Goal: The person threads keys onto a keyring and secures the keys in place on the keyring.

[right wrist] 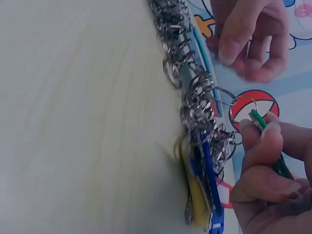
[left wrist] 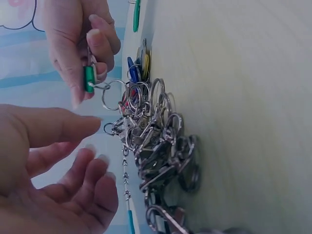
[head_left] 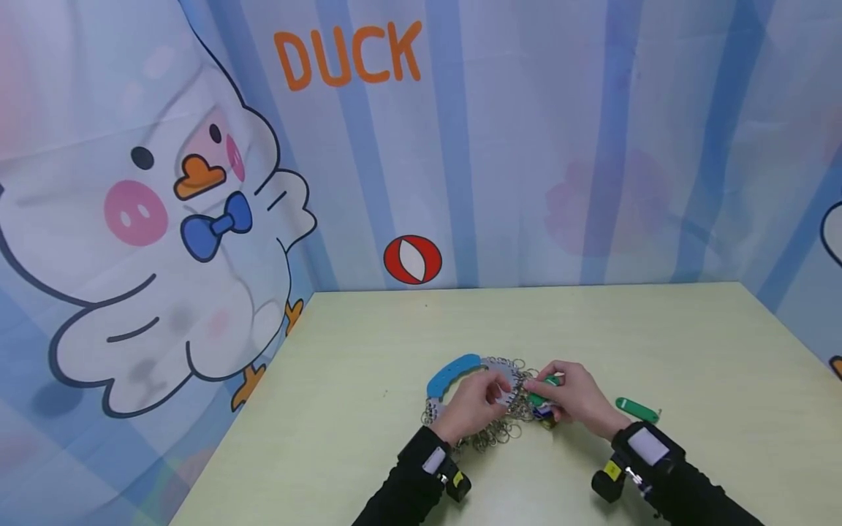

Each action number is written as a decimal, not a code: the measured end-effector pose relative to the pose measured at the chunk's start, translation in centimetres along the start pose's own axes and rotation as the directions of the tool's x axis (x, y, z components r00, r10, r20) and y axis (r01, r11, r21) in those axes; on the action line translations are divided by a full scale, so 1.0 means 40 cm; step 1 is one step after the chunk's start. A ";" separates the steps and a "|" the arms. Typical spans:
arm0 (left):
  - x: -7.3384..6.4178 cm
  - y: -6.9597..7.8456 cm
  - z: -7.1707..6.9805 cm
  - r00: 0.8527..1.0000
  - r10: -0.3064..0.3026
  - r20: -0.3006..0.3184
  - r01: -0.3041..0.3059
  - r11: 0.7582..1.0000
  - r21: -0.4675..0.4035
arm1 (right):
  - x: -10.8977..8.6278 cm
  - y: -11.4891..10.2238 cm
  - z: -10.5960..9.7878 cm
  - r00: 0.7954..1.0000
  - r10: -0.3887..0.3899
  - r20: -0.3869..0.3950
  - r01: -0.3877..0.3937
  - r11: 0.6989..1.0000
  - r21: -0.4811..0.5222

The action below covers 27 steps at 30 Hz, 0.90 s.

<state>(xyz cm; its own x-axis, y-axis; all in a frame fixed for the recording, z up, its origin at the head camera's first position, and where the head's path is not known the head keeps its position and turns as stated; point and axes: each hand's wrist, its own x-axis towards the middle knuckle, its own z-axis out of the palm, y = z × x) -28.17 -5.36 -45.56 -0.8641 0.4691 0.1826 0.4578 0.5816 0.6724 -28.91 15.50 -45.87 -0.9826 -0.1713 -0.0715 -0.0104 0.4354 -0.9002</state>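
Observation:
My right hand pinches a small green tag between thumb and fingers. A thin metal ring links this tag to a dense cluster of metal rings and clips. The cluster hangs along the edge of a round metal key holder with a blue handle, lying on the table. My left hand is over the holder, thumb and fingers apart in the left wrist view, with nothing between them. Blue and yellow tags are bunched at the cluster's end near my right hand.
Another green tag lies loose on the pale table, right of my right hand. Behind the table's back edge hangs a striped blue backdrop printed with a duck.

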 end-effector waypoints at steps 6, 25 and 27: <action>-0.007 0.011 -0.002 0.992 -0.041 0.120 0.032 0.997 0.071 | -0.002 0.014 -0.012 1.000 -0.006 -0.019 0.005 1.000 -0.025; -0.011 0.023 0.038 0.990 -0.110 0.084 0.096 0.983 0.159 | -0.013 0.018 -0.055 0.994 -0.047 -0.102 0.029 0.985 -0.170; -0.011 0.023 0.042 0.990 -0.111 0.089 0.096 0.981 0.167 | -0.016 0.023 -0.072 0.994 -0.046 -0.102 0.025 0.981 -0.191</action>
<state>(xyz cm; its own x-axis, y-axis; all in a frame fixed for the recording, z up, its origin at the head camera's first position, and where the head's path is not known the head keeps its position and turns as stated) -27.02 -3.90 -46.24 -0.8878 0.4584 0.0424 0.4016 0.7263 0.5578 -28.83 18.56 -45.39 -0.9949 -0.0996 0.0141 -0.0707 0.5920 -0.8029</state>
